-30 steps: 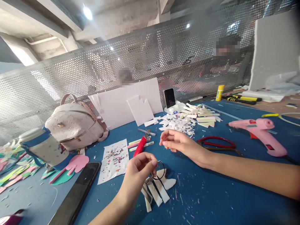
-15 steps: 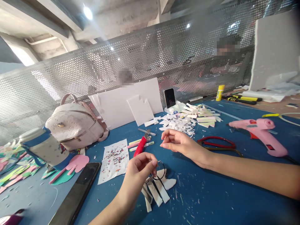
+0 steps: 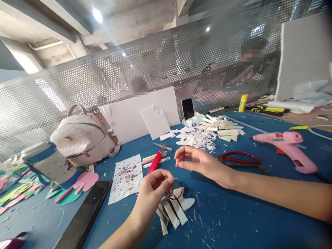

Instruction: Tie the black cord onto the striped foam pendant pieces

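My left hand [image 3: 154, 188] is closed in a pinch on a thin dark ring [image 3: 181, 196], held low over the table. A greyish metal-looking piece [image 3: 162, 215] hangs beneath the fingers; its upper part is hidden, so I cannot tell if it joins the ring. Flat white foam strips [image 3: 181, 211] lie under and beside it. My right hand [image 3: 197, 160] hovers to the right and farther off, thumb and fingers apart with nothing between them. Between the hands and the paper is a red-handled cutter [image 3: 155, 162], blade pointing away, lying across several pastel markers [image 3: 164, 160].
White foam scraps [image 3: 197, 136] are heaped behind my right hand. Red-handled pliers [image 3: 242, 158] and a pink glue gun [image 3: 287, 145] lie rightward. Leftward are a paper sheet with coloured bits [image 3: 127, 178], a black phone [image 3: 85, 214], a tumbler [image 3: 46, 162] and a pale backpack [image 3: 83, 133].
My right hand has shifted slightly left, and its thumb and fingers have spread farther apart. My left hand and the ring have stayed in place.
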The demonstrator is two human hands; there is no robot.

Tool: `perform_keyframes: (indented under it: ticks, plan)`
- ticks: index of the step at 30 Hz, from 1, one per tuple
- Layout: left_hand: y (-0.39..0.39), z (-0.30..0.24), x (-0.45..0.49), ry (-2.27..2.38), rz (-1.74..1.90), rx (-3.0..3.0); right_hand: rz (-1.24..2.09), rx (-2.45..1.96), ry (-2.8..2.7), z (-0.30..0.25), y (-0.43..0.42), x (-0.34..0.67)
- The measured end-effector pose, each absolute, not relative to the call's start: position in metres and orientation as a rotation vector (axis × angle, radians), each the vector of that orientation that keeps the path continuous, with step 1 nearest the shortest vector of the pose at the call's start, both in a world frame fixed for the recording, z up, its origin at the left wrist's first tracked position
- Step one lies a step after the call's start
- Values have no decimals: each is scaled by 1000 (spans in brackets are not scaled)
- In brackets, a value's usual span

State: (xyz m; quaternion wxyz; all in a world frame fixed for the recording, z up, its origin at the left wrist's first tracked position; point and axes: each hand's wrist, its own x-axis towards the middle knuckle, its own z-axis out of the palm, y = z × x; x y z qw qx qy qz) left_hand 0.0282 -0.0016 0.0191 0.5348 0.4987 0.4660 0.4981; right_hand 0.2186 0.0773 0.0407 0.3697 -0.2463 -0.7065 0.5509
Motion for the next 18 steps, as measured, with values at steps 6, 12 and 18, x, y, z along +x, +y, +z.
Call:
perform_keyframes:
  ticks: [6,12,18]
  plan:
    - [-3,21,29,1095,1192,1180,1518,-667,-1780,39,78,220]
    - [-2,19,28,1090,1202,1190,1451,-646,-1809,38,81,220]
    - [-2,21,28,1110,1186,1193,1387,-639,-1895,41,80,222]
